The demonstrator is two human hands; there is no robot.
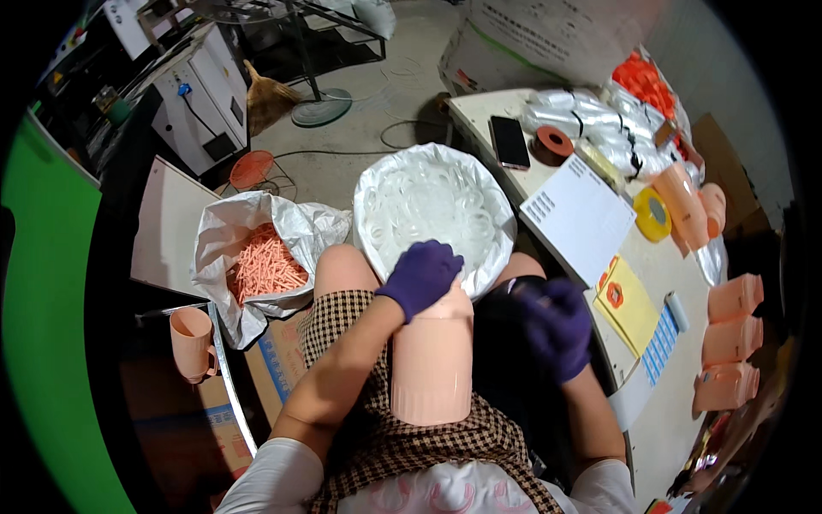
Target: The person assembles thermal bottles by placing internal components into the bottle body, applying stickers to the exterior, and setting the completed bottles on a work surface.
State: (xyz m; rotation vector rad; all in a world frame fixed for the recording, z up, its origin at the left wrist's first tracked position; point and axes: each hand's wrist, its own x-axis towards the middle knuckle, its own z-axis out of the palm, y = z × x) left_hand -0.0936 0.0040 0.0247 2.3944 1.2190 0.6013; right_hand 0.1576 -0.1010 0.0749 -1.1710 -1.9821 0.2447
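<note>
A glossy pink plastic jug body (432, 368) with a ribbed lower part lies on my lap, its narrower end pointing away from me. My left hand (422, 278), in a purple glove, is closed over that far end, and its fingers hide part of the rim. To the right of the jug, my right hand (556, 330), also gloved in purple, is smeared by motion near the table edge. Its fingers are too blurred to read. Just beyond my left hand stands a white-lined tub (370, 201) full of transparent plastic rings (437, 197).
At left, a white sack (212, 244) holds thin pink plastic pieces (270, 264); a pink jug with a handle (193, 343) stands nearby. The table (488, 107) at right carries a phone (510, 142), tape rolls (652, 214), papers (578, 210) and pink parts (728, 343).
</note>
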